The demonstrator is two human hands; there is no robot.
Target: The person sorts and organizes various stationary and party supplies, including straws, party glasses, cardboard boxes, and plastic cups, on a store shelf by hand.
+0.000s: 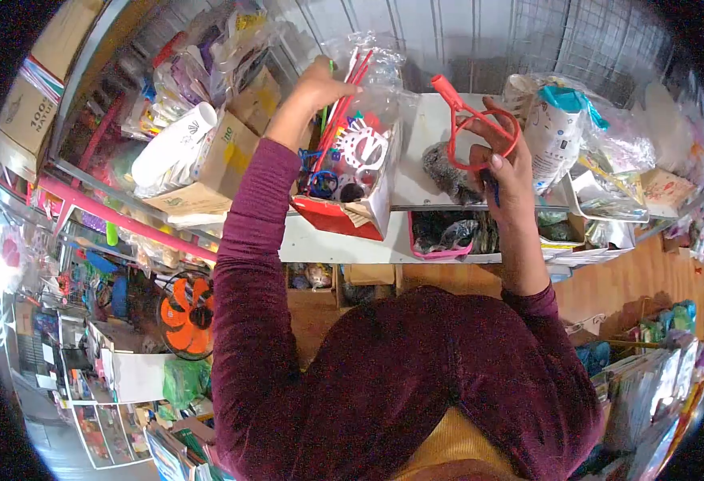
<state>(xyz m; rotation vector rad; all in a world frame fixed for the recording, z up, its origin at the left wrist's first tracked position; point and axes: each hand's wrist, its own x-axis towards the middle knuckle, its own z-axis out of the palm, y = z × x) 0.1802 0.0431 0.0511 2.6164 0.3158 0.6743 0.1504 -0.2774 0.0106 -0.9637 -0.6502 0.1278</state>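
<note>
My left hand [317, 86] is at the back of a red and white box [340, 218], its fingers closed around something green, partly hidden. Thin red sticks [342, 112] stand beside it in the box, with a white cut-out piece [360, 150], blue curled items [321, 184] and clear plastic. To the right, my right hand [503, 160] is raised over the shelf, its fingers curled round a red looped item [454, 120] with a thick tubular end. Something dark blue shows under that palm. Behind the red loop lies a grey fuzzy item [445, 170].
Left of the box are a cardboard box [228, 152] and stacked white cups [177, 148]. Bagged goods and a printed white bag [556, 132] stand at right. A pink basket [442, 253] sits below the shelf. An orange fan [187, 315] is at lower left.
</note>
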